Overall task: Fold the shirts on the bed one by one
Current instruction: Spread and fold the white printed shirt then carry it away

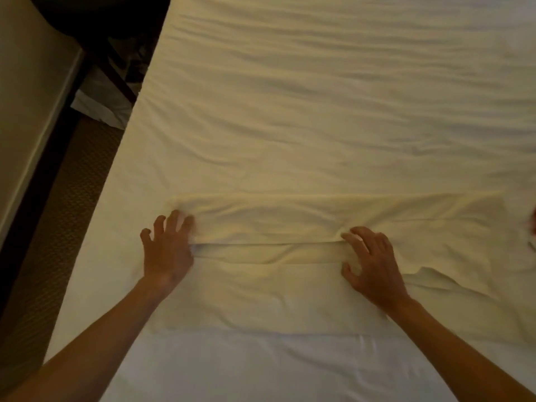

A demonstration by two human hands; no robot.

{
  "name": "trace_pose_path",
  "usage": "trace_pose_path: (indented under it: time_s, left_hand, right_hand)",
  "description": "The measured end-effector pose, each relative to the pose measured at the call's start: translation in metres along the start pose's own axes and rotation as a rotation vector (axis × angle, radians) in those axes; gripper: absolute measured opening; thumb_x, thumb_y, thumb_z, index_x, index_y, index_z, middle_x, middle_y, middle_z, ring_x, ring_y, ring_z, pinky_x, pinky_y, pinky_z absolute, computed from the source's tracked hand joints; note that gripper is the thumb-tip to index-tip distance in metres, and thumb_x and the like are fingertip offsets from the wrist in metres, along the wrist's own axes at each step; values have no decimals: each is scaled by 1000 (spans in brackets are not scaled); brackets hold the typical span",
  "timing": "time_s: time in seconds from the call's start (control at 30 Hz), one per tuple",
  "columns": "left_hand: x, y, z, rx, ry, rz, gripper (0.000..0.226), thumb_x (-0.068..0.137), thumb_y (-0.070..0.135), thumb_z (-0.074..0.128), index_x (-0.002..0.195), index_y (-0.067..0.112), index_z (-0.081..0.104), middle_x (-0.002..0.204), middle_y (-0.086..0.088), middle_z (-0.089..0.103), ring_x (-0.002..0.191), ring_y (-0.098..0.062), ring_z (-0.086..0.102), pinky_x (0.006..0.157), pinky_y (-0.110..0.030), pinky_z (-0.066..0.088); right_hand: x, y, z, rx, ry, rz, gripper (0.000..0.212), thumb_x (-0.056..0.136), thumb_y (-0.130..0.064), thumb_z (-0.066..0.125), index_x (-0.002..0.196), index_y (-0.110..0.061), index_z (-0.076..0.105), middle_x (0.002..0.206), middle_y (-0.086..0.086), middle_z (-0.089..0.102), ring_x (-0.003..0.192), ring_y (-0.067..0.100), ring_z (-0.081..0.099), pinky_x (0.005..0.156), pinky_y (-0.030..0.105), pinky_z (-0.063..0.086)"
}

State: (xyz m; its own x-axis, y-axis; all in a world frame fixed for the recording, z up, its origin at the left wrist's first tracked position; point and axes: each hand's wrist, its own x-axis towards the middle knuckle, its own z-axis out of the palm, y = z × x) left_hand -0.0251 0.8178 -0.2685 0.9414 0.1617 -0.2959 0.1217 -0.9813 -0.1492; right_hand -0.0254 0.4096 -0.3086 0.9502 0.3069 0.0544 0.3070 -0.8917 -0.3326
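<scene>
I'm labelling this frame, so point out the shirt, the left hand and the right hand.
shirt [290, 224]: head view, on its folded upper band.
left hand [166, 250]: head view, on the back of the hand.
right hand [374, 265]: head view, on the back of the hand.
</scene>
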Motion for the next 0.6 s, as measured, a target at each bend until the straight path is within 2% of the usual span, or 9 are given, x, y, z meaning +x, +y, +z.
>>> trace_pose_path:
  time_s: [0.03,0.1,0.17,0.27,0.33,0.4,0.5,0.6]
  left_hand:
    - [-6,19,0,-15,5,4,75,78,29,68,149,20,43,156,-13,33,143,-39,26,110,-57,23]
    - [-21,71,-5,-139,121,106,87,64,30,68,147,13,45,155,-19,34,147,-42,22,116,-61,11]
    - [-37,130,-4,-331,185,317,77,63,29,65,137,11,54,150,-19,43,145,-39,31,116,-60,20]
    - [-53,214,-2,-547,115,601,46,68,14,70,114,12,69,133,-14,61,129,-36,54,105,-52,45]
    - [-57,259,-5,-648,121,677,35,69,6,72,103,13,73,116,-9,68,111,-32,64,92,-43,54]
    - [-57,290,-10,-688,124,686,30,69,6,73,98,15,73,106,-4,70,100,-28,65,79,-37,56]
    - [-54,332,-15,-641,111,720,31,74,12,71,104,18,72,108,-2,68,101,-27,63,76,-38,54]
    - [-52,357,-17,-452,-76,786,43,85,34,61,127,23,60,127,3,59,118,-24,52,89,-40,46]
  right_hand:
    - [-13,6,-3,-27,-14,36,67,65,-21,73,130,-9,58,134,15,53,125,36,51,104,56,37]
    - [-41,20,-8,-38,-43,118,84,58,-30,70,138,-14,49,144,14,43,136,34,40,110,59,27]
    - [-68,36,-15,-16,-65,171,90,55,-31,69,140,-15,44,147,14,40,137,34,37,113,60,24]
    - [-92,59,-30,-37,7,275,66,66,-25,58,131,-11,54,139,13,49,128,33,45,111,59,29]
    - [-99,76,-40,-92,64,343,54,70,-16,58,124,-9,61,133,14,56,122,33,51,106,59,35]
    - [-100,90,-46,-141,107,374,49,71,-8,64,120,-8,65,127,15,61,117,34,56,100,59,40]
    - [-104,115,-57,-181,123,424,47,69,4,73,114,-8,70,120,14,66,109,37,62,92,55,46]
    - [-105,134,-65,-157,136,436,34,68,6,70,99,-8,75,105,14,71,96,39,67,81,50,51]
